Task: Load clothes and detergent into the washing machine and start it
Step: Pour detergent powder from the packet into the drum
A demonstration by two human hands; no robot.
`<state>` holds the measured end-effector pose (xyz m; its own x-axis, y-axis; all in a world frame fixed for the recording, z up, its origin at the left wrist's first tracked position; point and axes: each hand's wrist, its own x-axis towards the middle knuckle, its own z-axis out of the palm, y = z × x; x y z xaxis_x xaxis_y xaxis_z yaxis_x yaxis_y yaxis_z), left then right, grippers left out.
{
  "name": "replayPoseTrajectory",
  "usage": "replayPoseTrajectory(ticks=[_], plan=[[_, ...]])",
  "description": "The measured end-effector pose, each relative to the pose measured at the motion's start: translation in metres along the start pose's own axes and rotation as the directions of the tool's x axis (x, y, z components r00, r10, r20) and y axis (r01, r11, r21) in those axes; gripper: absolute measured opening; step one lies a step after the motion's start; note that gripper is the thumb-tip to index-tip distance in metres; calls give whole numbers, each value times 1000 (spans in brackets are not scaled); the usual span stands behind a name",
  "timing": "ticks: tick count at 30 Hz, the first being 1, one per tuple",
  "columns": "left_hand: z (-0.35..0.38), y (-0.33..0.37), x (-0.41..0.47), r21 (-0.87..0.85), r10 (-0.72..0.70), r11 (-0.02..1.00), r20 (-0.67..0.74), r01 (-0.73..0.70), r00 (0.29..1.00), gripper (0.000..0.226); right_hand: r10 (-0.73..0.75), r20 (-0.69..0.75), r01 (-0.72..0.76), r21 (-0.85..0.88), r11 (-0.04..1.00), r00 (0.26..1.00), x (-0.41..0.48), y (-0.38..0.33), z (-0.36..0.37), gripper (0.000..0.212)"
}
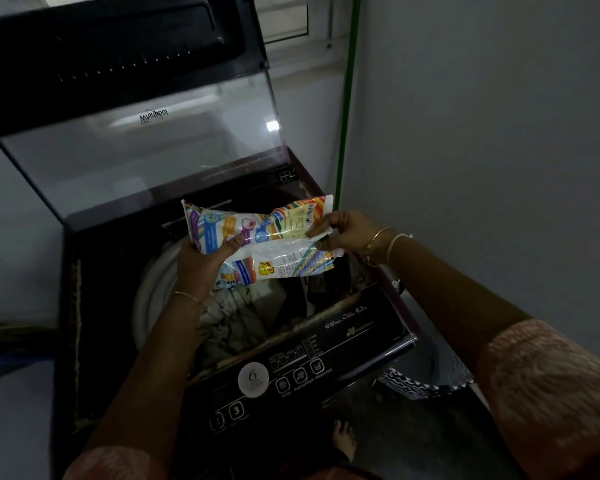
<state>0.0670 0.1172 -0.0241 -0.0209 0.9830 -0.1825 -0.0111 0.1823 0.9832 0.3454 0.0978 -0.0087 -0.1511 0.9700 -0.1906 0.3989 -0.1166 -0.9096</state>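
A dark top-loading washing machine (84,341) stands in front of me with its glass lid (142,143) raised. Crumpled clothes (243,320) lie in the drum. Above the drum I hold a colourful plastic detergent packet (267,233) lying sideways. My left hand (201,261) grips its left end from below, thumb on top. My right hand (347,233) pinches its right end, where the white edge looks torn. The control panel (291,372) with a round dial and buttons runs along the front edge.
A grey wall rises on the right with a green pipe (347,98) in the corner. A basket with a black-and-white patterned rim (420,386) sits on the floor to the right of the machine. My bare foot (345,441) shows below the panel.
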Motion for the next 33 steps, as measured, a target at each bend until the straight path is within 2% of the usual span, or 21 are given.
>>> replayPoseTrajectory(ticks=[3, 7, 14, 19, 33], plan=[[2, 4, -1, 20, 51, 999, 4, -51, 999, 30, 13, -12, -13, 30, 999, 1000, -2, -2, 1, 28], [2, 8, -3, 29, 73, 997, 15, -73, 997, 41, 25, 2, -25, 50, 998, 1000, -5, -2, 1, 26], [3, 10, -2, 19, 65, 998, 16, -65, 998, 46, 54, -7, -53, 85, 995, 999, -6, -5, 3, 27], [4, 11, 1, 31, 72, 997, 4, -72, 997, 38, 60, -8, -59, 96, 994, 998, -4, -5, 2, 26], [9, 15, 7, 60, 101, 993, 11, -101, 995, 49, 85, -29, -81, 112, 990, 996, 3, 8, -2, 36]])
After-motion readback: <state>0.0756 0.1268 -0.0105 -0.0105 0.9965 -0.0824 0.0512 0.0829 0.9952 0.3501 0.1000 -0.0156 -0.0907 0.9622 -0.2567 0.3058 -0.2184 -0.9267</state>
